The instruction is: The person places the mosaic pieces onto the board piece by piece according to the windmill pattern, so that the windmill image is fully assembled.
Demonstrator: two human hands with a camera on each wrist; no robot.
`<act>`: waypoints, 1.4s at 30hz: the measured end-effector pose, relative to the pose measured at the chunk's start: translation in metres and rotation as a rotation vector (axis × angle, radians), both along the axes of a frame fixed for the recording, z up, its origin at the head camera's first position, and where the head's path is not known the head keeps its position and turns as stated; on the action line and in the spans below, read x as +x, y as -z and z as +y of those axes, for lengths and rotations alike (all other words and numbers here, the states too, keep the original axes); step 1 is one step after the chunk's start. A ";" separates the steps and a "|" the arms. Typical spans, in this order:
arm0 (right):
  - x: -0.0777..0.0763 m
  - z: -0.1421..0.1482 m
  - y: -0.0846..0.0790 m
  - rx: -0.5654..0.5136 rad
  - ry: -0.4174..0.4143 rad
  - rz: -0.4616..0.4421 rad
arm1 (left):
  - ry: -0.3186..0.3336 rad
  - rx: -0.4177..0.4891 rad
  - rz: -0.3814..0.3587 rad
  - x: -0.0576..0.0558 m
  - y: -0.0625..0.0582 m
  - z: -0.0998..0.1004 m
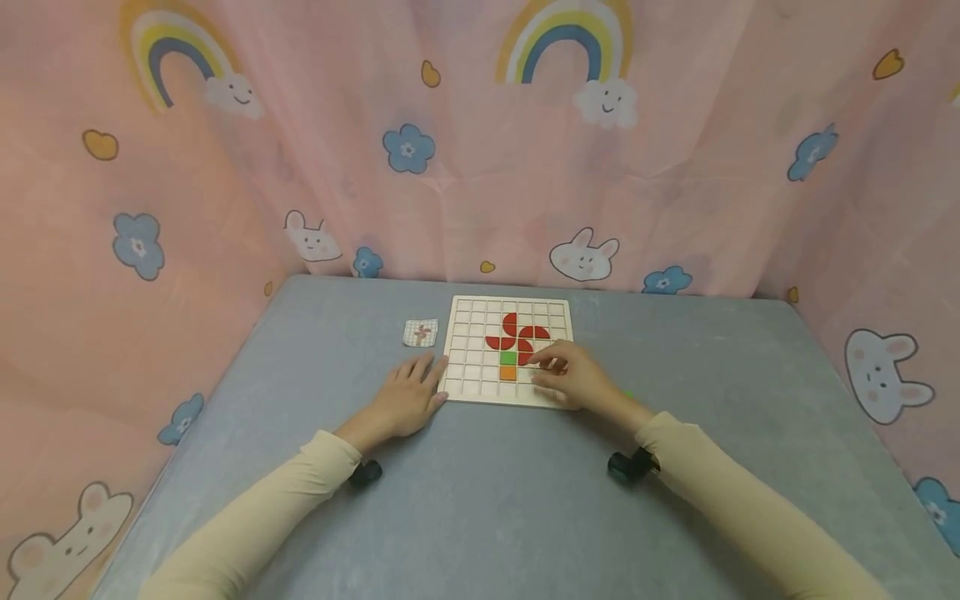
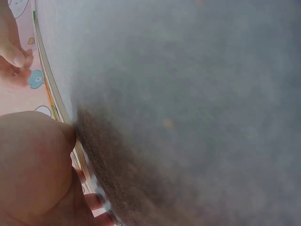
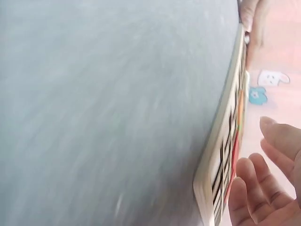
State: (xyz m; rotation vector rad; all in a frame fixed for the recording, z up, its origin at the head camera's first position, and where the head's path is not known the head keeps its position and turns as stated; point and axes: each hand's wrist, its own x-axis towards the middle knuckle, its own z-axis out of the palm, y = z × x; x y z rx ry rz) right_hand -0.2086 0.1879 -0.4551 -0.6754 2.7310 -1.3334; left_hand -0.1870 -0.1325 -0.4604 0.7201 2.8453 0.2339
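A pale wooden grid board (image 1: 471,388) lies on the table. On it, several red rounded pieces (image 1: 510,323) form a pinwheel, with a green square (image 1: 508,357) and an orange square (image 1: 507,373) in line below. My left hand (image 1: 408,398) rests flat at the board's left edge, its thumb and fingertips at the rim. Over the board's right part hovers my right hand (image 1: 576,377), its fingers loosely bent and near the lowest red piece. In the right wrist view nothing shows between the fingers (image 3: 268,183) of that hand.
A small card (image 1: 420,333) printed with a grid and a similar pinwheel lies left of the board. Something bright green (image 1: 630,394) peeks out beside the right wrist, mostly hidden. The grey table (image 1: 480,492) backs onto a pink patterned curtain (image 1: 480,192).
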 end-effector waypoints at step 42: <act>0.026 0.142 0.004 0.137 -0.013 -0.155 | -0.008 0.023 -0.061 -0.009 -0.004 -0.001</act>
